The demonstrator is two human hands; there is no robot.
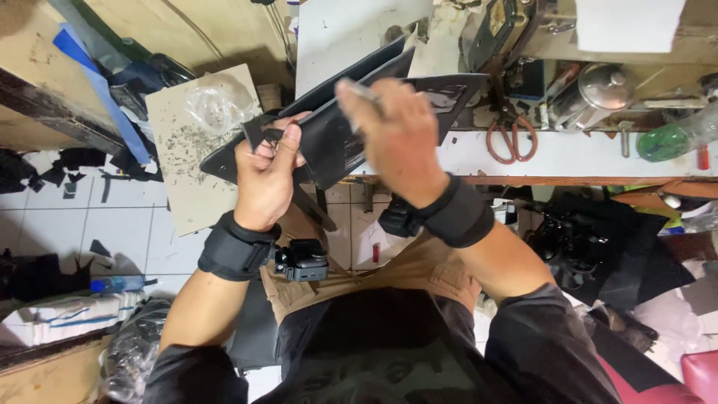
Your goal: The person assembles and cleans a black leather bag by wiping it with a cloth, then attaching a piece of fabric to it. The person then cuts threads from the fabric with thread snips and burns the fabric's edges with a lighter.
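Over the lap, the left hand [268, 176] is clamped on the near edge of a black folded leather piece [340, 123]; the right hand [400, 138], blurred, rests on its top holding a thin tool, fingers closed; beyond, orange-handled scissors [512, 138] lie on the white bench [583, 157].

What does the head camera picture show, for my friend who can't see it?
A person's left hand grips a black leather piece while the blurred right hand reaches over it with a thin tool. Beyond are orange-handled scissors on a cluttered workbench.
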